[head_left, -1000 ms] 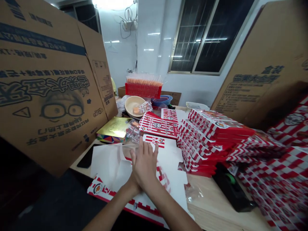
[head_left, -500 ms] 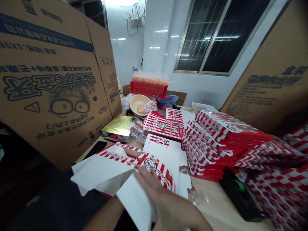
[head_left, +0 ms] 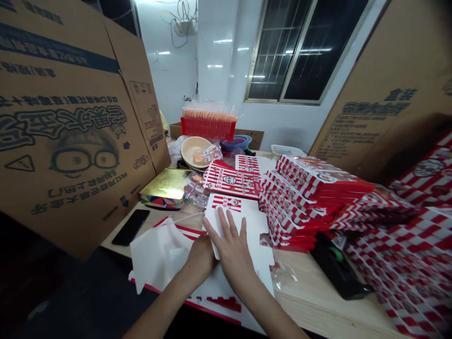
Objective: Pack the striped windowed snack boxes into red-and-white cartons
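Note:
My right hand (head_left: 231, 245) lies with fingers spread on the white side of a flat carton blank (head_left: 252, 219). Just left of it, my left hand (head_left: 203, 254) is curled closed at the blank's edge. Its fingertips are hidden, so what they grip cannot be made out. Under and beside my left wrist is a partly folded red-and-white carton (head_left: 151, 252), its white flaps raised. Beyond my hands, a stack of printed striped cartons (head_left: 235, 181) lies flat.
Piled striped boxes (head_left: 293, 207) stand on the right, beside a black tape dispenser (head_left: 341, 273). A phone (head_left: 130, 227), a gold-topped tin (head_left: 165, 183) and a beige bowl (head_left: 192, 148) lie left. Behind is a red basket (head_left: 208, 128) of packets. Large brown cartons (head_left: 70, 127) flank the table.
The printed carton under my hands has gone from the upper position, and white blanks now show there. My right hand has moved forward and spread its fingers. My left hand has come up into view.

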### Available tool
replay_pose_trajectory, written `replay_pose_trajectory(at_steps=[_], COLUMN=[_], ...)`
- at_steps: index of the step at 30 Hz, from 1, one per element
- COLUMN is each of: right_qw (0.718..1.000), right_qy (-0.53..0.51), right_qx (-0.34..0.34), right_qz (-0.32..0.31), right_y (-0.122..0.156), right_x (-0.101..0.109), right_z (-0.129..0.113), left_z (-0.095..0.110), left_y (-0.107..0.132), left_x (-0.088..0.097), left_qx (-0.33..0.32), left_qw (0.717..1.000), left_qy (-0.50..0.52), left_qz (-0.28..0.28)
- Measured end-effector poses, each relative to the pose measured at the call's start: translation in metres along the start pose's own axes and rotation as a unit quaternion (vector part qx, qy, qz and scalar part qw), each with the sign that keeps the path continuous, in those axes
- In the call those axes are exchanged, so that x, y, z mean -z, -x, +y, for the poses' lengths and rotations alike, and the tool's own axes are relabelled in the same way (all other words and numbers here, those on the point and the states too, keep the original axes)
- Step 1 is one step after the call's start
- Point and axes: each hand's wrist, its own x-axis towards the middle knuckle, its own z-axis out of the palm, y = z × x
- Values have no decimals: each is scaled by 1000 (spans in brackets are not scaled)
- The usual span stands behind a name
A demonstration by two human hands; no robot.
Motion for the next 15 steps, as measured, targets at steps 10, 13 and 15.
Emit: replay_pose_trajectory(at_steps=[10,13,15], right_qw=[975,965,965], right_qy=[-220,-260,-254], right_qx=[-19,-20,-14], right_qz=[29,33,62], right_y=[0,-4,-3], right_x=[-5,-1,4], right_z=[23,24,23], left_z=[-55,-71,-78], left_y=[114,95,78], left_x=[-32,-30,-23], left_qx=[344,350,344], left_qw=[881,913,925], left_qy=[-30,59,87], left_qz=[324,202,137])
